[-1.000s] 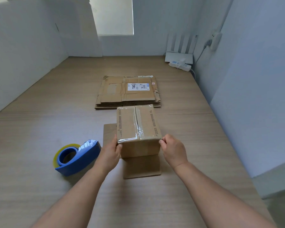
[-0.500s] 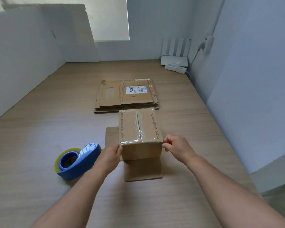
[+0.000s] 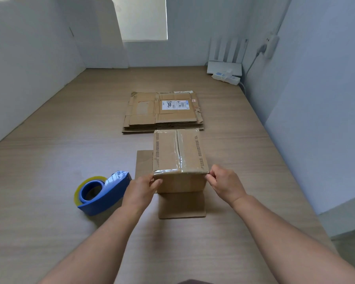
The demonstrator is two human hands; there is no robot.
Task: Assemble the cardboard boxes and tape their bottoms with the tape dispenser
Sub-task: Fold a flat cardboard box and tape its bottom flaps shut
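A small cardboard box (image 3: pixel 179 156) stands upside down on the wooden table, its flaps splayed flat beneath it. Clear tape runs along the seam of its upturned bottom and over the near edge. My left hand (image 3: pixel 140 189) grips the box's near left corner, fingers curled on the tape end. My right hand (image 3: pixel 225 184) pinches the near right corner. The blue tape dispenser (image 3: pixel 101 192) with its yellowish roll lies on the table just left of my left hand. A stack of flattened boxes (image 3: pixel 164 111) lies beyond the box.
White walls close in the table (image 3: pixel 49 160) on the left, back and right. A white router and a power strip (image 3: pixel 225 75) sit in the far right corner, with a cable running up the wall.
My right hand slid off the near face to the right corner and now pinches it. The left hand stayed at the left corner. The box has not moved.
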